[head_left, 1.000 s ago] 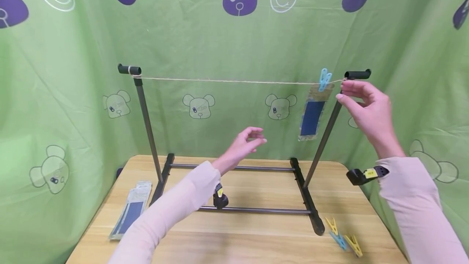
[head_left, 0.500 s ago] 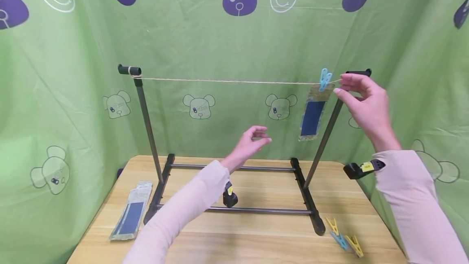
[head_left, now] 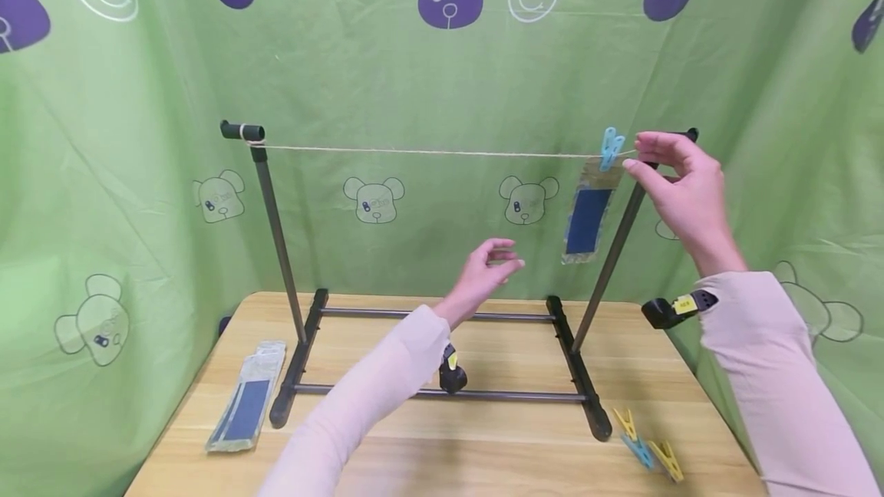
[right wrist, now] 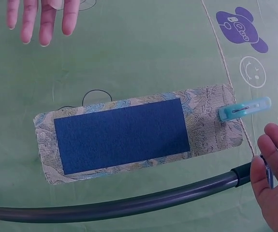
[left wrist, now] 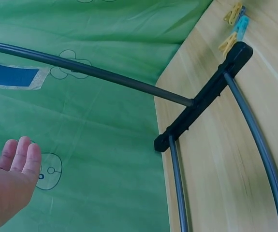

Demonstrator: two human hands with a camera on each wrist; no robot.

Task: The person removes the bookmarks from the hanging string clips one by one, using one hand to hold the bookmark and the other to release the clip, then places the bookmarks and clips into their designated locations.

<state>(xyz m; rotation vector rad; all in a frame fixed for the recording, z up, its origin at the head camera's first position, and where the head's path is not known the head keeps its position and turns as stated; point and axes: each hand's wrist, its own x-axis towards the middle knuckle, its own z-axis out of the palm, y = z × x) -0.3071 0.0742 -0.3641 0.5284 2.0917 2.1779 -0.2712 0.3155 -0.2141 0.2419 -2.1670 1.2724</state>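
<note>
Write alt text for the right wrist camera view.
A blue-and-patterned fabric strip hangs from a string by a light blue clothespin, against green printed cloth. The right hand sits beside the pin without touching it; a dark stand bar crosses below.

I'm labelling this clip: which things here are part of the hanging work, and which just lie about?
In the work: string; blue peg; hung strip; rack; right hand, by the peg; left hand, open below the string.

Lying about: spare strips; loose pegs; table; green cloth.

blue peg clipping cloth strip, string
</note>
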